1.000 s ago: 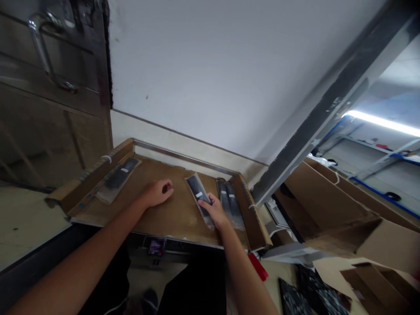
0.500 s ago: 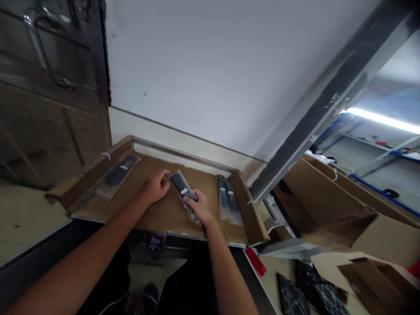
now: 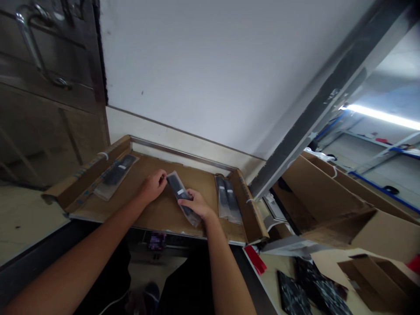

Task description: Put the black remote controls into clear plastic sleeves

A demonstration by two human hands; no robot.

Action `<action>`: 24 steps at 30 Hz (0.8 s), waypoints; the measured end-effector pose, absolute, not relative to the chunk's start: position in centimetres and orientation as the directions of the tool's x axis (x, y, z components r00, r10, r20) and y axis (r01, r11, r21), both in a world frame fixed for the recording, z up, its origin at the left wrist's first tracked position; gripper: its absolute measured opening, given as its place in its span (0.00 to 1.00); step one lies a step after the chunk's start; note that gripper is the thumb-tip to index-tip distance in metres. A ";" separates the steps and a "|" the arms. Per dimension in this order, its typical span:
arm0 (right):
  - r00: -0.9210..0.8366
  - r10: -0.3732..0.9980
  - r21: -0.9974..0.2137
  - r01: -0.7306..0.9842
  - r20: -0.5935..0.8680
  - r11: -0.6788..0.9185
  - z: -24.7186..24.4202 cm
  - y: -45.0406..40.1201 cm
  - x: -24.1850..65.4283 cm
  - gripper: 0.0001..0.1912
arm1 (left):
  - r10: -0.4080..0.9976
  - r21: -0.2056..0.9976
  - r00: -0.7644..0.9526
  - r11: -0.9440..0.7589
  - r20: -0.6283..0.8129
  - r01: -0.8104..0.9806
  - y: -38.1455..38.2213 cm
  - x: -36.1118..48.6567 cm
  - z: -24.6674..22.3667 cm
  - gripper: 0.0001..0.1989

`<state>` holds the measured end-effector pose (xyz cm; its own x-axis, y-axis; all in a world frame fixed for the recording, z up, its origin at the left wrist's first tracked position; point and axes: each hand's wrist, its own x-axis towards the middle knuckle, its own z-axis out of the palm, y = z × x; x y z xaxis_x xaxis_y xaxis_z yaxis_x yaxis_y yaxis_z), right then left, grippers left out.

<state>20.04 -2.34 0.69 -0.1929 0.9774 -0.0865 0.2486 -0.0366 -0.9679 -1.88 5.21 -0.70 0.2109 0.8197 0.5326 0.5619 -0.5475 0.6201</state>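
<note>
My right hand [image 3: 197, 204] is closed around a clear plastic bag [image 3: 180, 190] that holds a dark, flat, folded item with a white band across it. The bag is tilted above the cardboard tray [image 3: 154, 218]. At its upper end is my left hand [image 3: 155, 185], fingers curled into a pinch by the bag's corner; whether they grip the plastic is hidden. Two similar bagged dark items [image 3: 226, 199] lie side by side at the tray's right end. More bagged dark material [image 3: 116, 175] rests along its left wall.
A white wall [image 3: 210, 78] rises behind the tray, with a metal door handle [image 3: 36, 48] at left. Open cardboard boxes [image 3: 331, 201] stand to the right, past a grey post [image 3: 311, 113]. Dark patterned packages [image 3: 308, 288] lie low on the right.
The bag in my right hand has shifted slightly left and lies closer to my left fingertips. My left hand has moved a little left. The view has shifted slightly.
</note>
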 end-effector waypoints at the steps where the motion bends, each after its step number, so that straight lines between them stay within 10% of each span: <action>1: -0.196 0.977 -0.964 0.265 -0.090 -0.036 0.7 -2.2 20.0 0.20 | 0.829 0.633 0.196 -0.532 0.523 0.562 5.2 -1.9 -0.6 0.06; 9: -0.160 0.986 -0.958 0.285 -0.045 0.002 0.1 -2.0 19.9 0.16 | 0.875 0.791 -0.020 -0.428 0.484 0.438 6.0 -2.3 -0.7 0.07; 16: -0.159 0.985 -0.992 0.121 -0.066 -0.047 0.5 -2.9 19.5 0.20 | 0.977 0.973 -0.025 -0.212 0.210 -0.096 7.1 -2.2 -1.8 0.22; 24: -0.158 0.986 -0.997 0.065 -0.062 -0.052 0.5 -3.4 19.5 0.21 | 0.979 0.979 -0.066 -0.198 0.195 -0.050 6.8 -2.8 -0.4 0.22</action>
<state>19.48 -3.42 0.55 -0.1576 0.9856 -0.0618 0.0651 -0.0521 -0.9965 -2.77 6.85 -0.43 -0.0662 0.9787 0.1945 -0.0503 -0.1980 0.9789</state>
